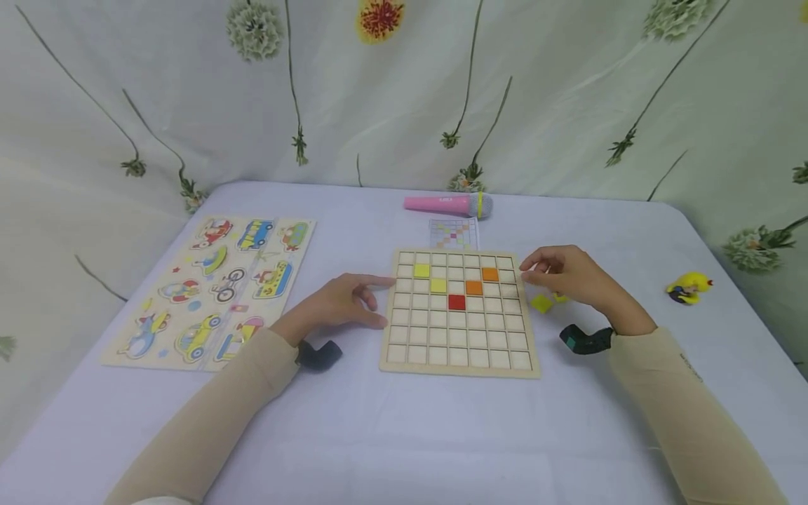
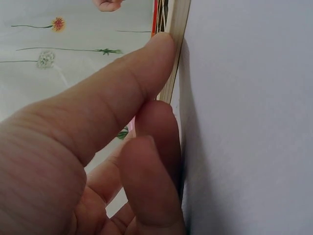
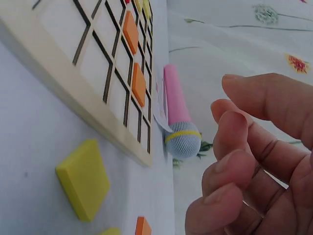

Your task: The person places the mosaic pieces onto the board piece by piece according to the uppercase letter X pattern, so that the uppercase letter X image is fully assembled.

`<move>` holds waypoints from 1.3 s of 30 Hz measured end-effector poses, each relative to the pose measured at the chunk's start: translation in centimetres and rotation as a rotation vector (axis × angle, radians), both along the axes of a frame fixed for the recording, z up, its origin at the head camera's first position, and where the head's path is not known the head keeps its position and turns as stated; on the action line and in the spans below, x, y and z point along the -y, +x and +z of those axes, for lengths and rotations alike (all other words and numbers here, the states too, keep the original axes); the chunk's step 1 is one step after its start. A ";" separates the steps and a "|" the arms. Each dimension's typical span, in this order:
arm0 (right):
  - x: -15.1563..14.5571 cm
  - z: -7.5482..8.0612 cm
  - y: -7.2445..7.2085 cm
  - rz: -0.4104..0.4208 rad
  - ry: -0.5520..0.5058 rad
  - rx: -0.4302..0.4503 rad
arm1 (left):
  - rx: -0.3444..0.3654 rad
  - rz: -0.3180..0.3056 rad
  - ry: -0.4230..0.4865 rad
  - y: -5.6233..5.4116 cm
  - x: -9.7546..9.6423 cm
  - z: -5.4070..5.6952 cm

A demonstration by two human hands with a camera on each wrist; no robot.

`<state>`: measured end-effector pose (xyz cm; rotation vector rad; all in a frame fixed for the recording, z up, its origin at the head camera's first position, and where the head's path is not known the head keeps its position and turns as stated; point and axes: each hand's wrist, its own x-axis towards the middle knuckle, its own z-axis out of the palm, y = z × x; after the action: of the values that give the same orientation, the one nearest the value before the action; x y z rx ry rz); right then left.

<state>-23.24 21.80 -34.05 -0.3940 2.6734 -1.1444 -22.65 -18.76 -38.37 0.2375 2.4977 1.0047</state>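
A wooden grid board [image 1: 404, 367] lies on the table with two yellow tiles [image 1: 421, 271], one red tile [image 1: 456, 302] and two orange tiles [image 1: 489, 274] in its cells. My left hand [image 1: 341, 303] touches the board's left edge, index finger stretched along it and thumb near its lower side; in the left wrist view the thumb [image 2: 161, 54] meets the wooden rim. Just off the board's upper right edge hovers my right hand [image 1: 562, 273], fingers loosely bent, with nothing between them in the right wrist view. Under it lie loose yellow tiles [image 3: 85, 181] and an orange tile [image 3: 143, 226].
Behind the board are a printed pattern card [image 1: 453, 233] and a pink toy microphone [image 1: 442, 204]. A vehicle picture puzzle [image 1: 211, 294] lies at the left. On the far right sits a small yellow-topped figure [image 1: 689, 287]. A flowered cloth [image 1: 391, 105] hangs behind the table.
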 end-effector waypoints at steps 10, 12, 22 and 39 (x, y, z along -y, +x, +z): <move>-4.2 -1.6 -0.9 -0.201 -0.059 -0.066 | -0.017 -0.028 0.066 0.1 0.2 -0.1; -4.7 -2.0 -1.2 -0.241 -0.066 -0.082 | -0.017 -0.028 0.073 0.1 0.2 -0.1; -6.6 -3.9 -1.4 -0.427 -0.092 0.037 | -0.006 -0.012 0.051 0.3 0.2 0.0; -7.6 -4.7 -2.1 -0.274 0.066 0.084 | -0.009 -0.007 0.040 -0.1 0.2 -0.3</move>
<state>-25.37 29.39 -38.74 0.0329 2.7424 -1.1093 -22.76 -19.01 -38.63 0.2638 2.4850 1.0544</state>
